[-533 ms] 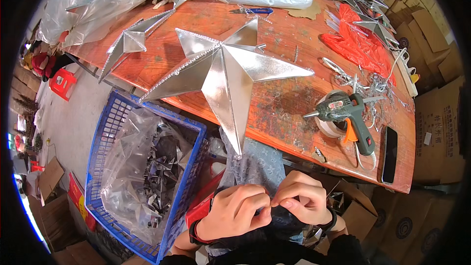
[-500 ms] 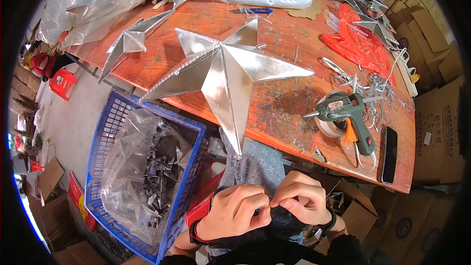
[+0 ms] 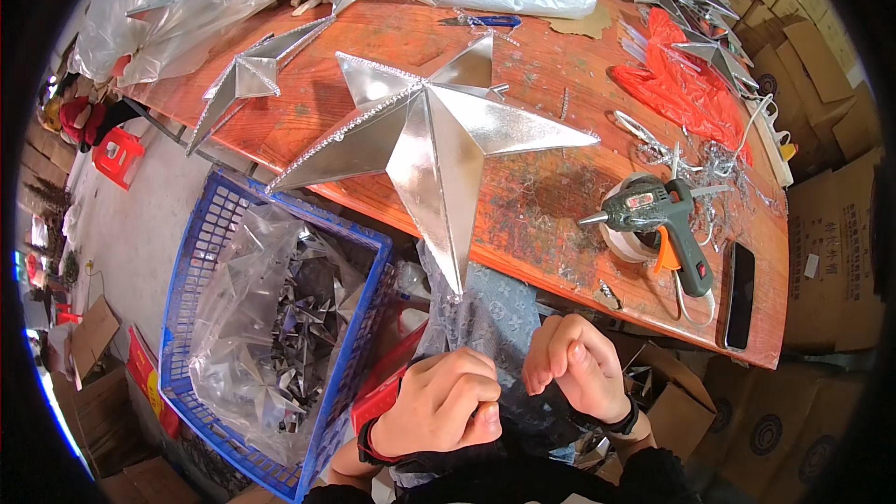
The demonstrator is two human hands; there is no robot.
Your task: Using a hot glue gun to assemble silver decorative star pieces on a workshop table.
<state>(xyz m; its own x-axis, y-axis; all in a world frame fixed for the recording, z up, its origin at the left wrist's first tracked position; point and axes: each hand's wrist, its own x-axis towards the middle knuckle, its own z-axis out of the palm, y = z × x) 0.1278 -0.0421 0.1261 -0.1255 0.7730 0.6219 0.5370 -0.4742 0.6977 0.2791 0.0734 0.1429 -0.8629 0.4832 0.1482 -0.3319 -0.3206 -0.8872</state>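
My left hand (image 3: 441, 403) is closed in front of my lap, its thumb bent against the curled index finger. Whatever may be pinched there is too small to make out. My right hand (image 3: 586, 371), a little higher and apart from it, has bent fingers and its thumb up beside the index finger; I cannot make out anything in its grasp. Beyond both hands, a large silver star (image 3: 434, 145) rests on the wooden table (image 3: 532, 233), one point jutting over the near edge. Silver beaded trim runs along its left arm. Neither hand touches the star.
A blue plastic basket (image 3: 383, 247) at the left holds small silver stars in clear plastic. On the table's right lie a glue gun (image 3: 667, 219), a black phone (image 3: 740, 294), scissors (image 3: 644, 131) and a red plastic bag (image 3: 667, 84). More stars lie farther back, near blue-handled pliers (image 3: 490, 21).
My hands, close together at the fingertips before, have separated. The right hand has risen and turned its thumb upward; the left has shifted slightly left. The star has barely moved.
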